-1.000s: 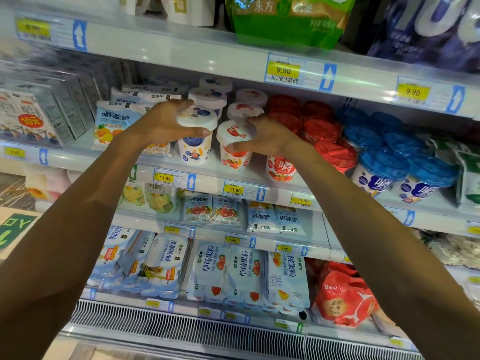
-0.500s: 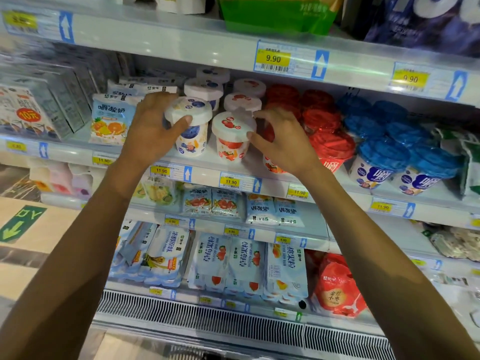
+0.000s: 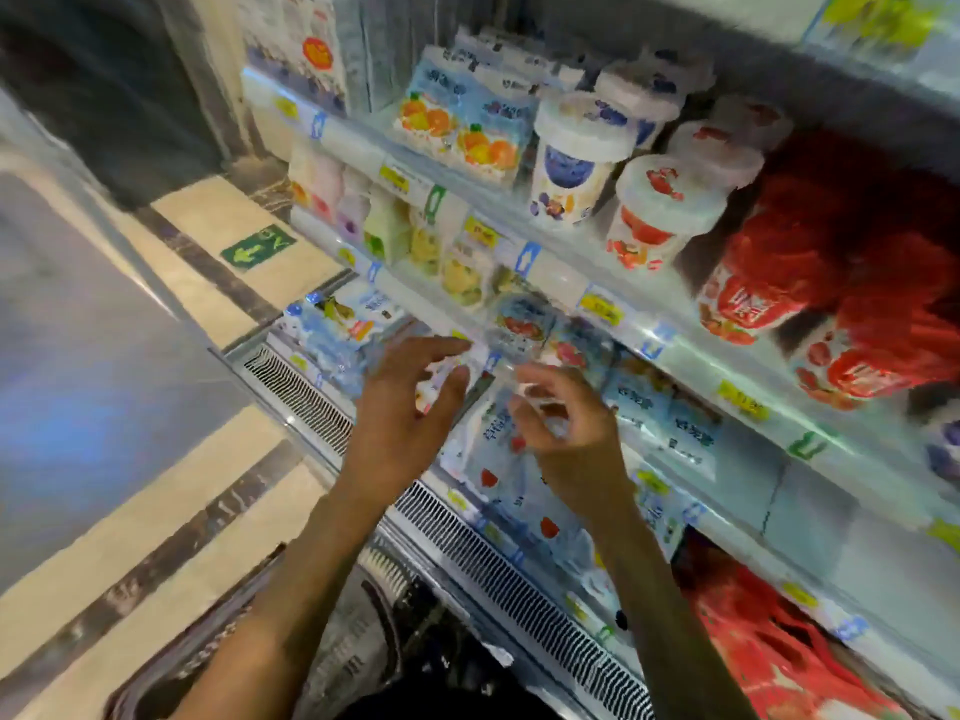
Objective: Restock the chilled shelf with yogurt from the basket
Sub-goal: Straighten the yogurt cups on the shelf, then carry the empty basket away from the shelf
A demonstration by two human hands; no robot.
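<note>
The frame is tilted and blurred. A blueberry yogurt cup [image 3: 571,163] and a strawberry yogurt cup [image 3: 657,215] stand side by side at the front of the chilled shelf [image 3: 566,275], with more white-lidded cups behind them. My left hand [image 3: 405,407] and my right hand [image 3: 566,423] hang lower down, in front of the pouch shelves, fingers spread and holding nothing. Both hands are well apart from the cups. At the bottom edge a dark, blurred shape [image 3: 415,652] may be the basket; I cannot tell.
Red-lidded cups [image 3: 831,283] crowd the shelf to the right of the white ones. Orange fruit packs [image 3: 457,127] lie to the left. Yogurt pouches [image 3: 498,459] fill the lower shelves above a vent grille [image 3: 519,579]. A tiled floor with a green arrow sign [image 3: 257,246] lies to the left.
Both hands have let go of the two cups and dropped down toward the lower shelves. The camera has swung down and left, tilting the view.
</note>
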